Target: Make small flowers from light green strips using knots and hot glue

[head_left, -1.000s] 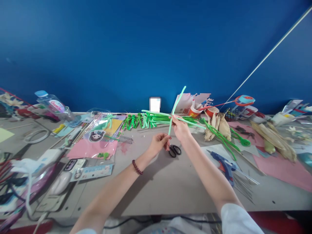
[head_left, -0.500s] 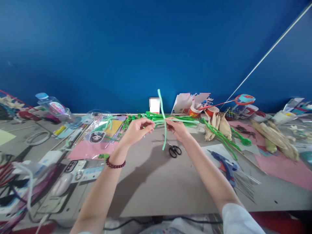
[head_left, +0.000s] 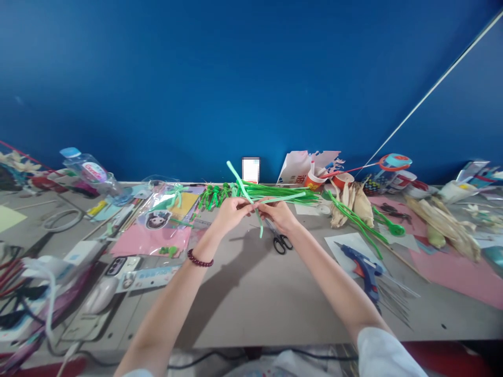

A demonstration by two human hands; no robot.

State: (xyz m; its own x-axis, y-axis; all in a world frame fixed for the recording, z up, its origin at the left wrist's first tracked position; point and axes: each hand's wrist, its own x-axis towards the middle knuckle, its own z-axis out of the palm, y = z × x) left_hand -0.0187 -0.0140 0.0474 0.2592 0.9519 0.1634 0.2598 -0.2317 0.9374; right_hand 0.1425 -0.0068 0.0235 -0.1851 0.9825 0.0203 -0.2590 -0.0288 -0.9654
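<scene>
Two pale green pipe cleaners (head_left: 237, 178) cross one another above the table, held where they meet. My left hand (head_left: 232, 213) pinches them at the crossing from the left, fingertips close together. From the right, my right hand (head_left: 278, 215) grips the same spot, with one stem running out over it to the right. The other stem slants from upper left down to a free end below the fingers. Black-handled scissors (head_left: 281, 244) lie just under my right hand, their blades partly hidden. Behind the hands rests a bundle of darker green stems (head_left: 291, 195).
A blue glue gun (head_left: 367, 269) lies on white paper at right, near dried husks (head_left: 353, 204) and paper cups (head_left: 314, 178). At left are a plastic bag (head_left: 155, 209), a bottle (head_left: 92, 170) and a computer mouse (head_left: 101, 294). A blue wall (head_left: 251, 78) stands behind.
My left hand has moved right to meet my right hand and now pinches the crossing. The upright pipe cleaner has tilted, its top swinging left.
</scene>
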